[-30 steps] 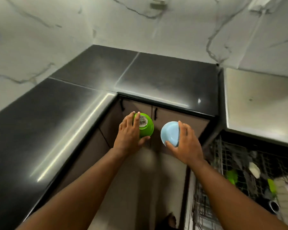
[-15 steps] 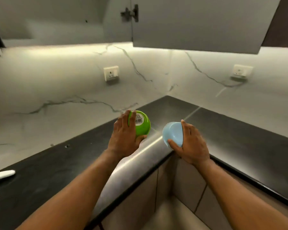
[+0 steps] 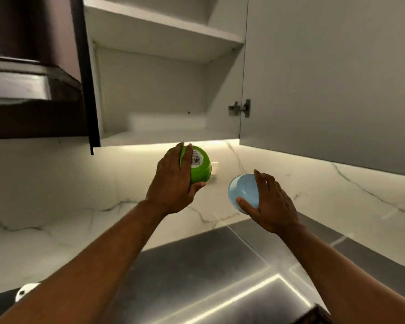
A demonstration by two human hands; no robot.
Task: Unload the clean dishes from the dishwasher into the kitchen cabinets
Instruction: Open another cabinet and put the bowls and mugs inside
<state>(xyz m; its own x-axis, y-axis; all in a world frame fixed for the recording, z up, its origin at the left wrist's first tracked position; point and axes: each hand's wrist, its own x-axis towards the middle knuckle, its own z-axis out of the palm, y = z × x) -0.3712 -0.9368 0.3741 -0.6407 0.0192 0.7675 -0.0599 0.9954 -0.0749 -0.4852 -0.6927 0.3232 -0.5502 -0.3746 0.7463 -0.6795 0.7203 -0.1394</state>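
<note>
The left hand [image 3: 173,181] grips a green bowl [image 3: 199,167], its labelled base facing the camera. The right hand [image 3: 270,203] grips a blue bowl [image 3: 243,192], its opening facing left, below the open cabinet [image 3: 164,134].

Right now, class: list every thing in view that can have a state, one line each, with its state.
Cabinet door: open.
Under-cabinet light: on.
Green bowl: gripped by left hand, labelled base toward camera.
Blue bowl: gripped by right hand, tipped sideways.
</note>
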